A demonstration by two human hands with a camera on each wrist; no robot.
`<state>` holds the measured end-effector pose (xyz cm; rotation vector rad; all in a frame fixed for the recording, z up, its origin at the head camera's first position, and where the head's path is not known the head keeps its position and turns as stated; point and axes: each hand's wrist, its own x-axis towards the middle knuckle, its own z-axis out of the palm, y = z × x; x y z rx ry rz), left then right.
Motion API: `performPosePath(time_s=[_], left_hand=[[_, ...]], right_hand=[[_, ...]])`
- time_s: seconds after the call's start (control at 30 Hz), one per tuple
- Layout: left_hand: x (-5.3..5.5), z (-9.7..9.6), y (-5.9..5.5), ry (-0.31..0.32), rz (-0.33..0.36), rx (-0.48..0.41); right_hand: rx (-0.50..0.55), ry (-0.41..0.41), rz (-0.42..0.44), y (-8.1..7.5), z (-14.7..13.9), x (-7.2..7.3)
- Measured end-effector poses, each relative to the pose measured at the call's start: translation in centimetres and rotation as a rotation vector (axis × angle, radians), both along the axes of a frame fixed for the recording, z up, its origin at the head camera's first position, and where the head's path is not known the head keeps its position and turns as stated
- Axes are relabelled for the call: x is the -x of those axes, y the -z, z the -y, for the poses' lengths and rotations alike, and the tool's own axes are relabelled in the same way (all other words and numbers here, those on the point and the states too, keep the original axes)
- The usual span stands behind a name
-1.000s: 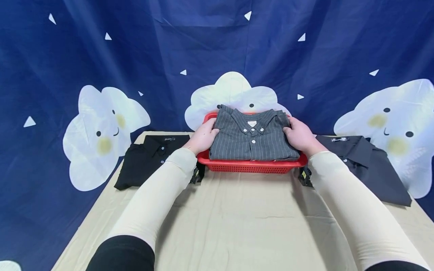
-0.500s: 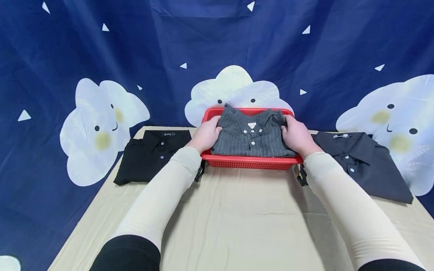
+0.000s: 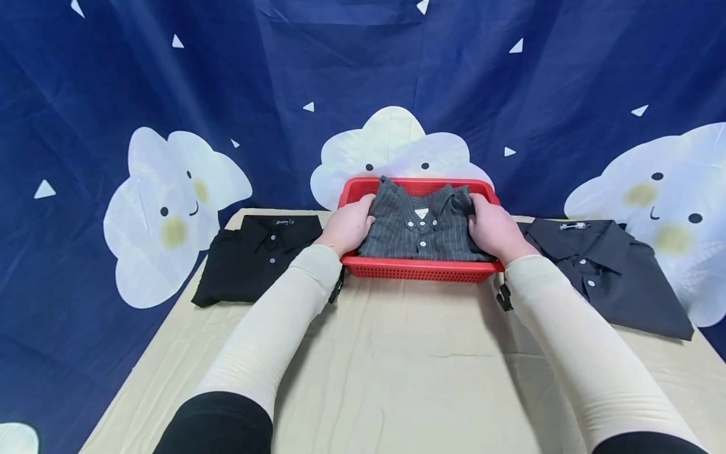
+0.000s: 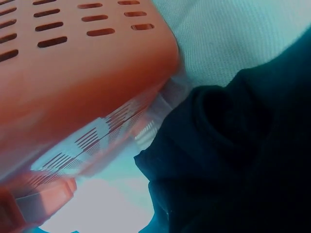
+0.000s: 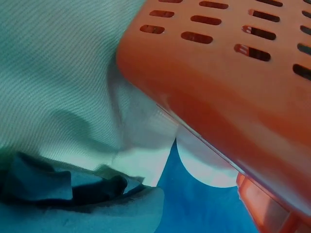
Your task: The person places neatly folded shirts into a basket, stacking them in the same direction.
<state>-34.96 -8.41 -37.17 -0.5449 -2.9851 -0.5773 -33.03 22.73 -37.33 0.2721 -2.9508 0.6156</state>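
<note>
A folded dark grey pinstriped shirt [image 3: 422,224], collar toward the back, lies within a red plastic basket [image 3: 420,270] at the far middle of the table. My left hand [image 3: 347,226] grips the shirt's left side with the thumb on top. At its right side my right hand [image 3: 492,228] holds it the same way. The other fingers of both hands are mostly hidden. Neither hand shows in the wrist views; there the slotted basket wall [image 4: 97,53] fills one side, and the same red wall [image 5: 204,73] appears in the right wrist view.
Left of the basket lies a folded black shirt [image 3: 244,268]. A folded dark grey shirt [image 3: 618,277] is on the right. Beige cloth [image 3: 420,366] covers the table, and a blue cloud-print curtain [image 3: 351,57] hangs behind.
Both hands have lowered the pinstriped shirt deeper into the basket and come slightly closer together. The shirt's sides have bunched inward. The head view has tilted down a little.
</note>
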Motion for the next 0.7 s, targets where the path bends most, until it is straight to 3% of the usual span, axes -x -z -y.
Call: performPosePath(time_s=[0.2, 0.47, 0.7], left_hand=[[-0.08, -0.28, 0.05, 0.000, 0.015, 0.115], [0.03, -0.55, 0.68, 0.024, -0.020, 0.275], [0.17, -0.61, 0.56, 0.006, -0.008, 0.257]], right_hand=[[-0.067, -0.003, 0.039, 0.17, 0.12, 0.13], [-0.126, -0.003, 0.098, 0.20, 0.53, -0.11], [-0.123, 0.018, 0.090, 0.36, 0.65, -0.02]])
